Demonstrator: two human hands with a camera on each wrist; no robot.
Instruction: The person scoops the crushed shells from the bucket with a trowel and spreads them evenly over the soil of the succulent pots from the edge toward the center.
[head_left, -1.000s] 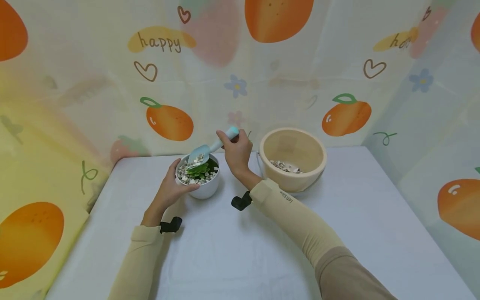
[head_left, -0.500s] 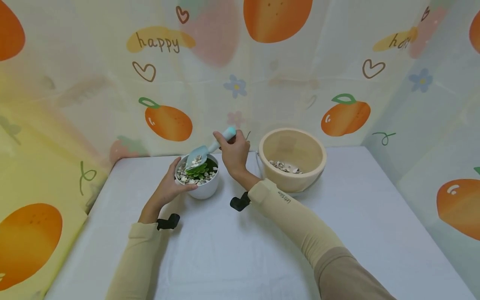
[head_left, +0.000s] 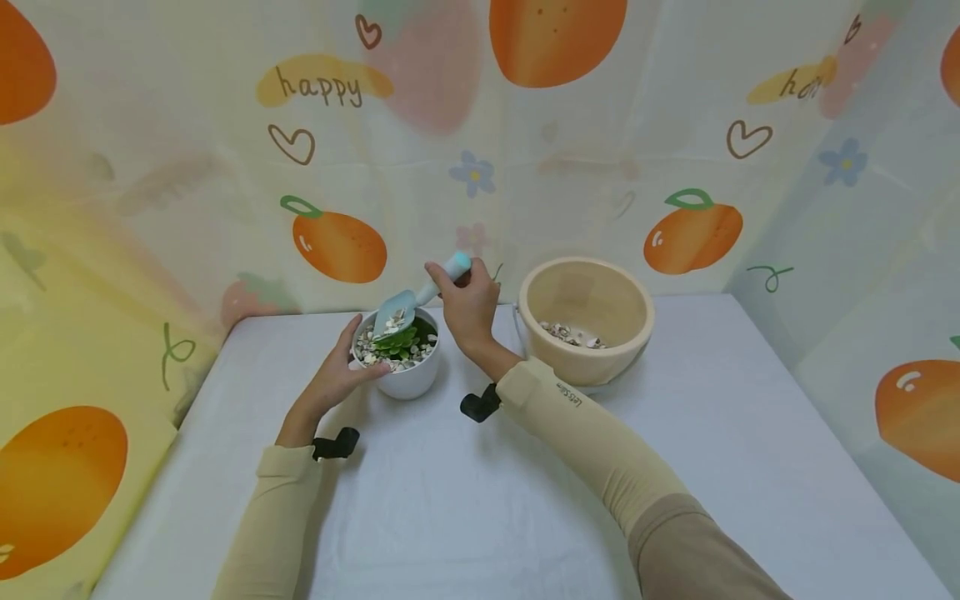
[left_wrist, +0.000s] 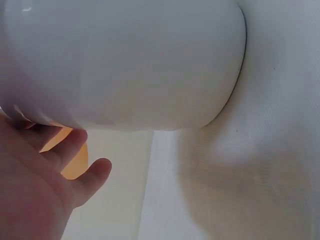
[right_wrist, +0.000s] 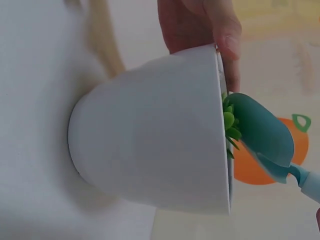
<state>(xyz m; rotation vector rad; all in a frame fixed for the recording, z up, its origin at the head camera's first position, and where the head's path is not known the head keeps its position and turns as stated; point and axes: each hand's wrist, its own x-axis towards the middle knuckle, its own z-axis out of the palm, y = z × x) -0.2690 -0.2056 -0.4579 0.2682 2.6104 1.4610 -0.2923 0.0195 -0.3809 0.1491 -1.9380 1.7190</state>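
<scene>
A white flower pot (head_left: 408, 384) stands on the table, holding a green succulent (head_left: 397, 343) ringed by pale stone chips (head_left: 367, 350). My left hand (head_left: 333, 375) grips the pot from the left, thumb at its near rim. In the left wrist view, some of its fingers (left_wrist: 95, 175) show beside the pot's wall. My right hand (head_left: 472, 310) holds a light blue hand trowel (head_left: 429, 292) by its handle. The scoop (right_wrist: 265, 130) tilts down over the plant, right at the leaves, with some stone chips on it.
To the right of the pot stands a cream bucket (head_left: 588, 364) with stone chips (head_left: 570, 335) on its bottom. A white cloth (head_left: 442, 500) covers the table. Behind it hangs a fruit-printed curtain (head_left: 525, 192).
My right hand and the trowel have shifted slightly left. My left thumb has slid a little left along the pot's rim.
</scene>
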